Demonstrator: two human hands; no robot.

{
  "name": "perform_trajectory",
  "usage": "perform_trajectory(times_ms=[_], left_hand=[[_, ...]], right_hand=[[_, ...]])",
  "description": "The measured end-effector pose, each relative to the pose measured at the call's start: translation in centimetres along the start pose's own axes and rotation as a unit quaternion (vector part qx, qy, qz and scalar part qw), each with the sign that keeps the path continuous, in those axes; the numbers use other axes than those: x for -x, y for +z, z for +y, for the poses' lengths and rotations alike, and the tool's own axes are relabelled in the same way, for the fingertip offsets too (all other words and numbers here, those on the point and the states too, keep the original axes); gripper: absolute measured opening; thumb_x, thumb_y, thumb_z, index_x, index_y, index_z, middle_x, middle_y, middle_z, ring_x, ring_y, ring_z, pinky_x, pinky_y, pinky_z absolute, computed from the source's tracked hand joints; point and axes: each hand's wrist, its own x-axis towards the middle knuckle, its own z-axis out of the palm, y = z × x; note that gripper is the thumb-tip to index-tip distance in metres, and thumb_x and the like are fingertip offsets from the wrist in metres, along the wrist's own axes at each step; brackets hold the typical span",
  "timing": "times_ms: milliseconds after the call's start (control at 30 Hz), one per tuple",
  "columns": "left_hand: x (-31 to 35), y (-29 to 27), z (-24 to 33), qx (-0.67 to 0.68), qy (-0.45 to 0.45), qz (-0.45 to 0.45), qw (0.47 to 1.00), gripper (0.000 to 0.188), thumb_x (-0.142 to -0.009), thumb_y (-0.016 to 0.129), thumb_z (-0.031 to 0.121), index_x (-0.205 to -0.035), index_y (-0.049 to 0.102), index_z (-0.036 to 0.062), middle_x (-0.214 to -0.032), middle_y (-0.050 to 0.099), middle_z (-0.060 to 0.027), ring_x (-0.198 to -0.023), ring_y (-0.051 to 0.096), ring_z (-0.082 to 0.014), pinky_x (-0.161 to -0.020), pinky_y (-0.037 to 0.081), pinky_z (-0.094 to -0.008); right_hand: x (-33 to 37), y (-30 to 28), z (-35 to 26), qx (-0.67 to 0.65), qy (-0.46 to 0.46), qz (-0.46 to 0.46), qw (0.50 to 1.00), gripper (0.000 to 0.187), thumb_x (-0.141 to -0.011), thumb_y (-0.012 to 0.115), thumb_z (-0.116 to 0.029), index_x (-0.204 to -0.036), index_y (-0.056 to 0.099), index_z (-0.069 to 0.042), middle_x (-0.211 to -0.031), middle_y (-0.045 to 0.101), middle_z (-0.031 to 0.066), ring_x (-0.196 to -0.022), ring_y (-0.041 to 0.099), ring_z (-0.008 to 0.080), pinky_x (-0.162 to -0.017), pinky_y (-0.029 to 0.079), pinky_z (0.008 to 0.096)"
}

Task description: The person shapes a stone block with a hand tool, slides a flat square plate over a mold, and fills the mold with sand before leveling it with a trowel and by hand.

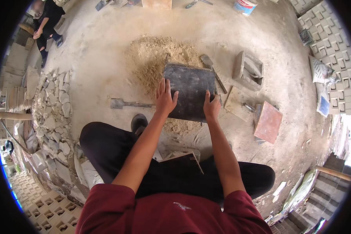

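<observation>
In front of my crossed legs, a dark, flat square plate (189, 84) with a scuffed surface lies over a mound of sandy material. My left hand (166, 99) rests along the plate's left edge, fingers stretched out and thumb apart. My right hand (211, 107) grips the right edge, its fingers partly hidden. Sandy material (144, 52) spreads out beyond the plate, and a little shows on its near side. A flat-bladed tool (130, 104) points at the plate from the left. Just past the far right corner lies a small shovel-like tool (214, 72).
A rough concrete block mould (238, 72) stands at right, near a trowel (249, 107) on a pale board (236, 102) and a reddish square tile (269, 121). Broken pieces (52, 117) line the left. A bucket (245, 7) stands far off; another person (46, 23) sits far left.
</observation>
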Motion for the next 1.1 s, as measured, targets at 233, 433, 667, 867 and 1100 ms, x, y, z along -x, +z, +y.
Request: perform_trajectory(times_ms=[233,433,667,867,1100], left_hand=[[-1.0,0.3,0.6,0.086,0.022,0.009,0.996,0.071,-0.096,0.054,0.040,-0.150,0.031,-0.0001,-0.158,0.022,-0.0220,-0.146,0.023,-0.0383,-0.117,0.026,-0.0471],[-1.6,-0.5,-0.5,0.219,-0.033,0.053,0.974,0.063,-0.095,0.058,0.033,-0.144,0.040,-0.0030,-0.153,0.034,-0.0237,-0.141,0.033,-0.0404,-0.114,0.033,-0.0456],[-2.6,-0.5,-1.1,0.310,-0.064,0.071,0.946,0.052,-0.096,0.061,0.031,-0.136,0.052,-0.0011,-0.140,0.053,-0.0213,-0.133,0.048,-0.0342,-0.108,0.041,-0.0435],[-3.5,-2.8,2.6,0.349,-0.039,0.162,0.922,0.053,-0.095,0.063,0.031,-0.135,0.053,-0.0012,-0.135,0.057,-0.0196,-0.125,0.055,-0.0291,-0.103,0.044,-0.0397],[-7.7,-7.8,2.4,0.459,-0.182,0.103,0.864,0.047,-0.096,0.062,0.036,-0.121,0.062,-0.0034,-0.075,0.053,0.0023,-0.069,0.048,-0.0072,-0.065,0.042,-0.0278]], right_hand=[[0.0,1.3,2.4,0.039,-0.051,0.048,0.997,0.055,-0.094,0.061,-0.046,-0.101,0.059,0.009,-0.094,0.064,0.0273,-0.092,0.061,0.0442,-0.083,0.047,0.0482],[-0.3,0.7,0.9,-0.008,0.003,0.025,1.000,0.052,-0.092,0.065,-0.044,-0.099,0.061,0.008,-0.093,0.065,0.0261,-0.091,0.062,0.0431,-0.081,0.048,0.0461],[-0.8,0.8,1.9,-0.019,0.009,0.035,0.999,0.052,-0.092,0.065,-0.045,-0.099,0.062,0.006,-0.089,0.065,0.0251,-0.086,0.062,0.0415,-0.078,0.048,0.0446],[-2.4,-1.8,1.1,-0.102,-0.011,-0.002,0.995,0.051,-0.096,0.059,-0.047,-0.085,0.056,0.003,-0.076,0.058,0.0171,-0.070,0.053,0.0276,-0.068,0.045,0.0406],[-3.7,-4.5,-1.5,-0.171,-0.105,0.057,0.978,0.053,-0.099,0.056,-0.047,-0.072,0.050,-0.001,-0.059,0.039,0.0030,-0.061,0.037,0.0111,-0.053,0.034,0.0326]])
